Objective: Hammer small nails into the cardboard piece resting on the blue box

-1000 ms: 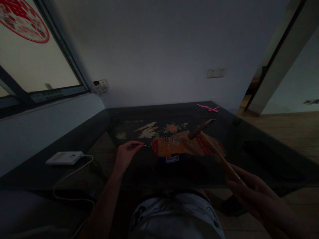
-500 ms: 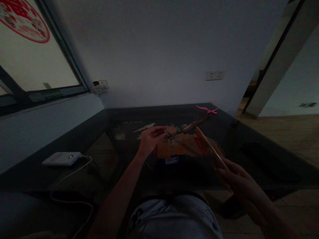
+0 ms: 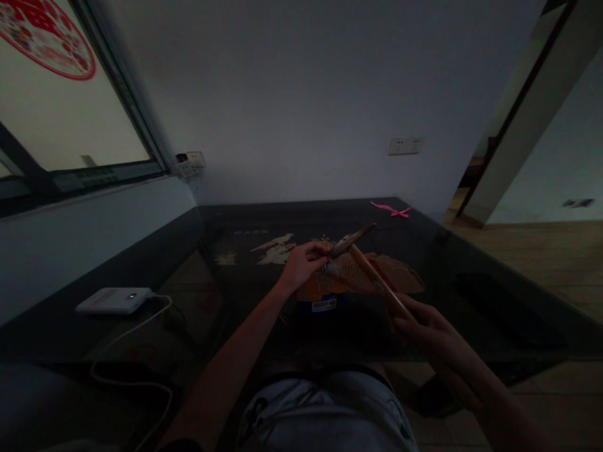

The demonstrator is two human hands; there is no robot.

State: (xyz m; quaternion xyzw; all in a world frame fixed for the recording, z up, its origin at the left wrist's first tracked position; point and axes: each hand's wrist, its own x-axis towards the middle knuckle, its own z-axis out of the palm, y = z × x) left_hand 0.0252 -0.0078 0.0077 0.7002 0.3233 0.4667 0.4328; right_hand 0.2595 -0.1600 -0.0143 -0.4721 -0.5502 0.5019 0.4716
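My right hand (image 3: 426, 326) is wrapped round the wooden handle of a hammer (image 3: 372, 273). The hammer's dark head is right beside the fingertips of my left hand (image 3: 306, 260), over the flattened orange and red cardboard packaging (image 3: 355, 276). Those left fingers are pinched together on a thin nail, now mostly hidden by the fingers and the hammer head. Under the cardboard's near edge shows a blue box (image 3: 324, 306) with a white label. A few thin nails (image 3: 282, 318) seem to lie on the dark table left of the box, though dimly lit.
A white power bank (image 3: 113, 300) with a white cable lies on the left of the black table (image 3: 264, 216). At the far right corner is a pink ribbon (image 3: 396, 211). A flat dark object (image 3: 509, 307) rests on the right side. A wall stands behind the table.
My left hand has carried the nail rightward from beside the cardboard to over it. The hammer has moved left, its head now close to my left fingertips.
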